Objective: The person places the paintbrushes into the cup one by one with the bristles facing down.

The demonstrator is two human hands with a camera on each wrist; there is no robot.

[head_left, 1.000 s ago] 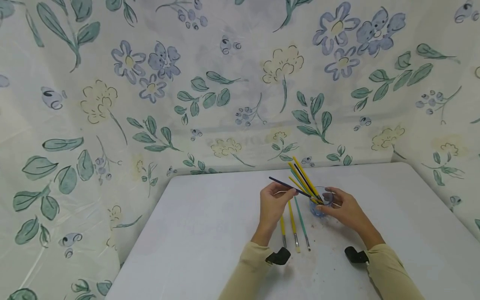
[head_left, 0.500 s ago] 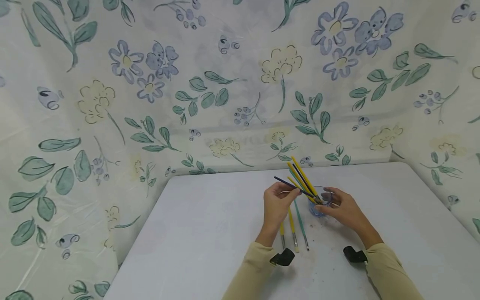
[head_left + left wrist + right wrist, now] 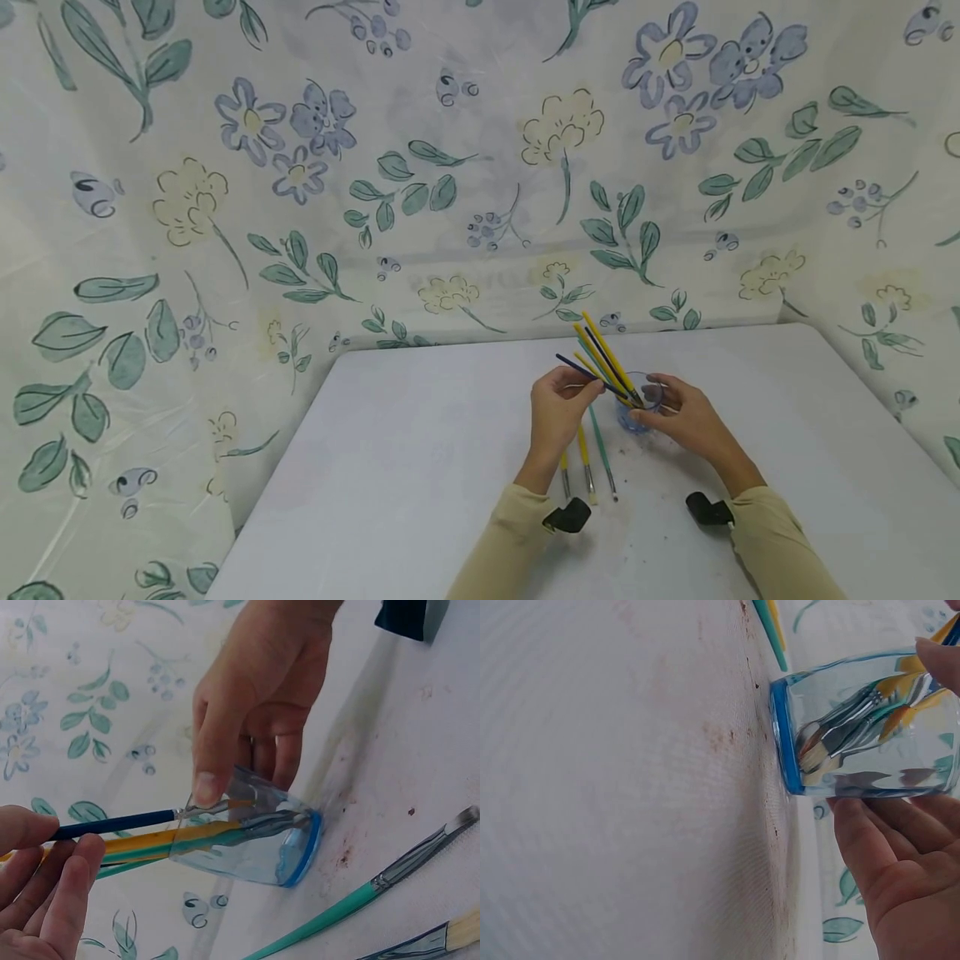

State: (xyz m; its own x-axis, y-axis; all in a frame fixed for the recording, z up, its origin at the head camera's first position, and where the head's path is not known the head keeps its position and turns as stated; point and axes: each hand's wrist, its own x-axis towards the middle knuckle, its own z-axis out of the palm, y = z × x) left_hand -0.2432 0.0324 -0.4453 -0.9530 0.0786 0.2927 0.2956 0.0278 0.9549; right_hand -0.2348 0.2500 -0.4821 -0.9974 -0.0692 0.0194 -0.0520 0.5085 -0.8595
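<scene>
In the head view my left hand (image 3: 553,412) pinches a dark blue paintbrush (image 3: 120,826) by its handle, bristle end pointing down to the right. The left wrist view shows that brush's metal collar and brown bristles at the mouth of a clear drinking glass (image 3: 255,859) with a blue base. My right hand (image 3: 693,417) holds the glass by its sides, thumb at the rim, and the glass is tilted. Several paintbrushes (image 3: 840,724) with yellow, teal and dark handles lean in it, bristles down. Their handles fan out over the rim toward the back left.
On the white table (image 3: 405,467), a teal brush (image 3: 603,458) and two yellow-handled brushes, one with pale bristles (image 3: 592,498), lie between the forearms. Small reddish-brown specks (image 3: 345,859) dot the tabletop near the glass. A floral sheet (image 3: 480,183) hangs behind.
My left hand has moved a little to the right with the dark blue paintbrush, bringing its bristle end to the mouth of the glass. The right hand and glass stay nearly in place.
</scene>
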